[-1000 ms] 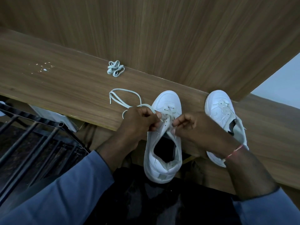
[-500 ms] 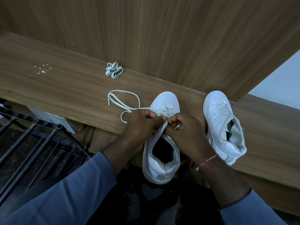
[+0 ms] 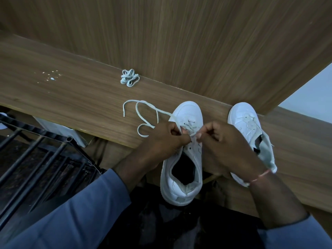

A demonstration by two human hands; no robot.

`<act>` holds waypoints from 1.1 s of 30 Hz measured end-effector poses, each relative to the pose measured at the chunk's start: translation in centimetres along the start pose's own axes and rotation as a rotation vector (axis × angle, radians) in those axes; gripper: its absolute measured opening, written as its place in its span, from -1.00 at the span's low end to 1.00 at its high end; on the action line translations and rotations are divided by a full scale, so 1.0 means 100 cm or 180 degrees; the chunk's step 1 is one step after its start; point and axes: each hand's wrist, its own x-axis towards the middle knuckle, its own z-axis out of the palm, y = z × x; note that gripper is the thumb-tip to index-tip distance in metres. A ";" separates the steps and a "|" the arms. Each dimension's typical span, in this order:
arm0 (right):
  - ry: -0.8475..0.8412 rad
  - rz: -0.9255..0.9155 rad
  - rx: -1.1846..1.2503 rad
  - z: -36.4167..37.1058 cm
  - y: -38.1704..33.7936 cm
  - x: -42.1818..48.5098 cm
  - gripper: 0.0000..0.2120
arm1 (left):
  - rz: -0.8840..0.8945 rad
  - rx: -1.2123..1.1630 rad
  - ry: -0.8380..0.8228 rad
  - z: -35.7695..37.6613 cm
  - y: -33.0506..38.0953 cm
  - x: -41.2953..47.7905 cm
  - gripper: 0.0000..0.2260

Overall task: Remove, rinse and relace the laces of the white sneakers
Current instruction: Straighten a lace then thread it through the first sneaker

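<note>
- Parting after meeting over the eyelets half a second earlier: left hand and right hand, now pulling a short stretch of lace taut between them.
- Pinching the lace tip between right thumb and forefinger, with the other fingers curled in.
- Gripping the same lace in curled left fingers, just beside the eyelets.
- Working, by the look of it, up from the toe rows of the sneaker, leaving the eyelets nearer the collar bare; relacing judged as barely begun.
- Keeping that sneaker toe-first on the shelf with its heel hanging over the near edge, seemingly to bring the eyelets right under both hands.
- Trailing the spare length leftward in loose loops across the shelf, out of the way, then running back under the left hand.
- Waiting just beside the right hand, partly hidden by the wrist: second sneaker, tongue flopped open; not telling from here whether laced.
- Lying against the back panel, well apart from both hands: bundle of lace, likely being saved for that second shoe.
- Standing below the shelf, at left: dark rack.
</note>
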 end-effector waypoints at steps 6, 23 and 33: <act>0.0151 0.0380 0.3063 -0.005 -0.016 -0.006 -0.89 | 0.0412 0.0720 0.0114 0.000 -0.002 0.003 -0.90; -0.0193 0.0151 0.1931 -0.005 -0.011 -0.006 -0.78 | 0.0517 0.0680 0.0330 0.005 -0.010 0.003 -0.82; -0.0096 -0.0110 -0.0946 0.012 -0.002 0.003 -0.78 | 0.0454 0.0749 0.0353 0.004 -0.014 0.005 -0.84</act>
